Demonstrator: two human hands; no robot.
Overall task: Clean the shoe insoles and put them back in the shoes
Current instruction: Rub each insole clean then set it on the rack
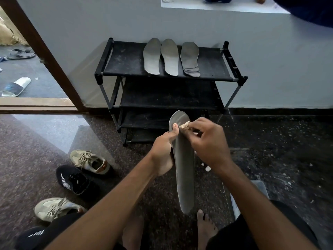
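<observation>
Holding insole point(184, 170) | left hand point(163, 150) grips | right hand point(209, 141) pinches cloth point(184, 125)

A black shoe rack point(126, 58) stands against the grey wall point(270, 60), and a white-and-black slide sandal point(16, 86) lies beyond the brown door frame point(43, 51).

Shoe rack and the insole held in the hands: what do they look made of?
Shoe rack: likely matte black fabric shelves, dusty, on grey metal-looking tubes with black plastic joints. Insole: probably thin grey foam, matte; it curves in the left hand.
</observation>
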